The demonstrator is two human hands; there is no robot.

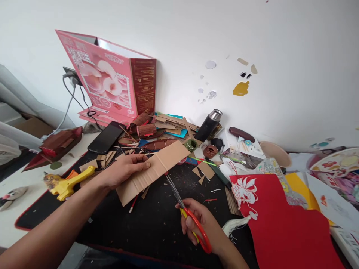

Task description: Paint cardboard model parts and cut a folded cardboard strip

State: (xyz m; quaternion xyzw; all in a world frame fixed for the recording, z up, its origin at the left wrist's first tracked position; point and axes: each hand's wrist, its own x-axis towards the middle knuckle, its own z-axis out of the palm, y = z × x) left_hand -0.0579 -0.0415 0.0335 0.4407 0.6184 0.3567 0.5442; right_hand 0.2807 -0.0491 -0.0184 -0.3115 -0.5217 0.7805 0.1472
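My left hand (127, 170) grips a flat strip of brown cardboard (157, 164), thumb on top, holding it at a slant above the black mat. Faint crease lines run across the strip. In my right hand (199, 218) is a pair of scissors (179, 198) with red and yellow handles, my fingers in and around the loops. The blade tips meet the strip's near edge at about its middle. How far they reach into the cardboard I cannot tell. A pencil (134, 204) lies partly under the strip.
A yellow hot glue gun (68, 183) and a phone (107, 137) lie left. Behind are cardboard scraps (174, 122), a black thermos (209, 125) and a tall pink box (109, 80). Red paper (286, 220) with a white tassel covers the right; small offcuts (206, 170) dot the mat (140, 229).
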